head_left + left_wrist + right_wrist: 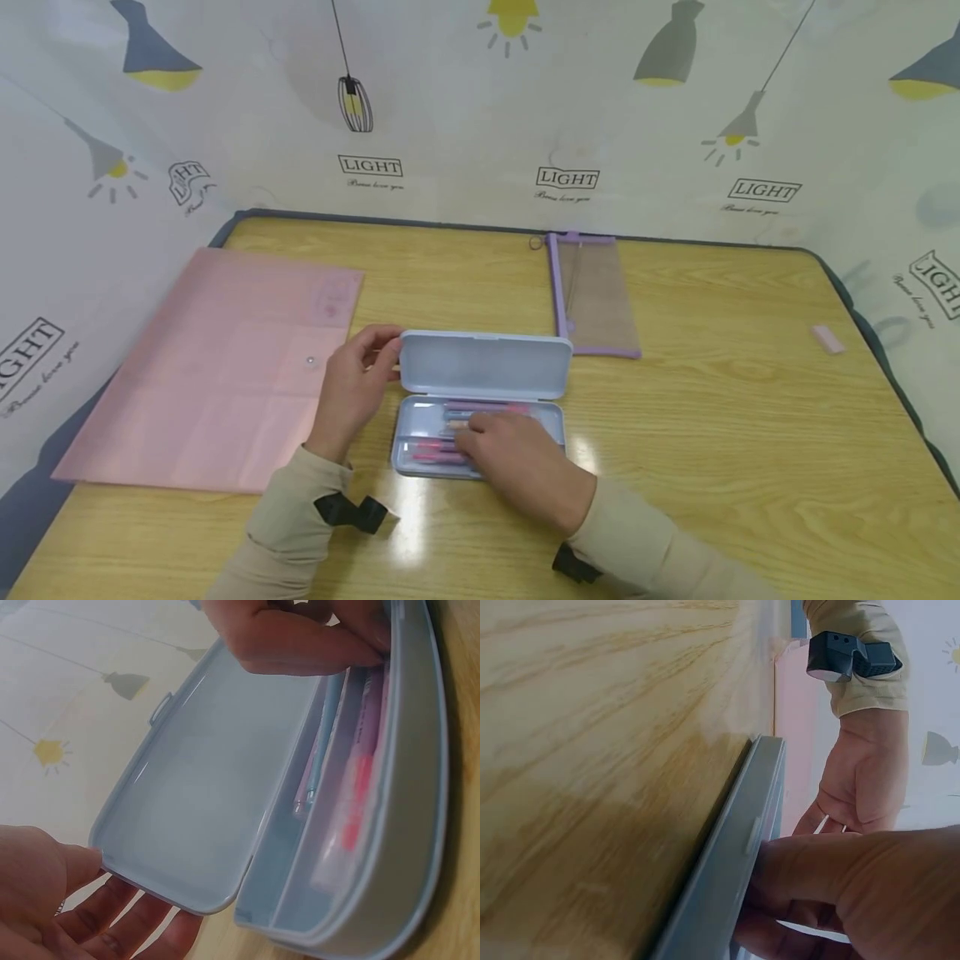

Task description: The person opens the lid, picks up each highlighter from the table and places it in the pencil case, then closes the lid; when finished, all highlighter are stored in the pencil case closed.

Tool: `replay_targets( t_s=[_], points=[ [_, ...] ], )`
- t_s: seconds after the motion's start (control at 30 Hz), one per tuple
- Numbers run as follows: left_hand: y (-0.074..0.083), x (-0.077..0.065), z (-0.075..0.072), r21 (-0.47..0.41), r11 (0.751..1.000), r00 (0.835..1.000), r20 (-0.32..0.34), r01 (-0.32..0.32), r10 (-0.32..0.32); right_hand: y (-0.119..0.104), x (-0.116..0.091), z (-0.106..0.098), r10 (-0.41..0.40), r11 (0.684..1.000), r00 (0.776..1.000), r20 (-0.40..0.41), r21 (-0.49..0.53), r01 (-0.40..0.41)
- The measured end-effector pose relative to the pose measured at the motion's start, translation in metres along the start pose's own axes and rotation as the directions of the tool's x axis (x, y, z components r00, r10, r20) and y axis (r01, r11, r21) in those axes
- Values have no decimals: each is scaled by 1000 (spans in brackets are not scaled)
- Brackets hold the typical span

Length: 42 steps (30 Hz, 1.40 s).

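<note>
A pale blue pencil case (402,433) lies on the table with its lid (486,365) raised. My left hand (351,390) holds the lid's left edge, thumb at the rim and fingers behind it, as the left wrist view shows. My right hand (521,462) reaches into the case from the right, fingers bent down among the pens. A purple pen with a pink part (364,742) lies in the front compartment, its far end under my right fingertips; I cannot tell whether they pinch it. Slim pens, one blue (326,735), lie in the rear compartment, partly hidden by that hand.
A pink snap folder (217,367) lies flat at the left, close to my left forearm. Behind the case is a purple-edged zip pouch (600,296) with a slim item inside. A small pink eraser-like block (827,339) sits far right. Printed fabric (465,108) stands around the table's edges.
</note>
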<state>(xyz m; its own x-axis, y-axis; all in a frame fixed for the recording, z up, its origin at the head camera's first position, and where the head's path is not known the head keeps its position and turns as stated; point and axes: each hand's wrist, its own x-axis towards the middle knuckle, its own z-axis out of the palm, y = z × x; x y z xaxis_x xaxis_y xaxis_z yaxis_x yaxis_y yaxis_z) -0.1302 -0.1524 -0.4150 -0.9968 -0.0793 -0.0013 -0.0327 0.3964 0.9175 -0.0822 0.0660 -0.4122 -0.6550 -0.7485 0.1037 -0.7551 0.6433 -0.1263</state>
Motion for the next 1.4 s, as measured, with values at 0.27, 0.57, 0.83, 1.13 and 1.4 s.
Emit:
replay_targets(
  t_s=[0.27, 0.57, 0.83, 1.13, 1.4],
  points=[
    [0, 0, 0, 11, 1000, 1000, -9, -5, 5, -2, 2, -2, 9, 1000, 1000, 0, -22, -9],
    [-1, 0, -1, 12, 1000, 1000, -8, -6, 6, 39, -14, -47, 144, 976, 940, -308, 201, -84],
    [-2, -1, -1, -14, 1000, 1000, -4, -7, 7, 96, -21, -57, 439, 876, 835, -331, 364, -316],
    [-2, -3, -1, -15, 1000, 1000, -1, -18, 18, 107, -21, -42, 497, 813, 845, -198, 447, -373],
    [-4, -8, -9, 37, 994, 994, 42, -100, 98, 101, -31, -46, 428, 850, 876, -222, 428, -307]
  ],
)
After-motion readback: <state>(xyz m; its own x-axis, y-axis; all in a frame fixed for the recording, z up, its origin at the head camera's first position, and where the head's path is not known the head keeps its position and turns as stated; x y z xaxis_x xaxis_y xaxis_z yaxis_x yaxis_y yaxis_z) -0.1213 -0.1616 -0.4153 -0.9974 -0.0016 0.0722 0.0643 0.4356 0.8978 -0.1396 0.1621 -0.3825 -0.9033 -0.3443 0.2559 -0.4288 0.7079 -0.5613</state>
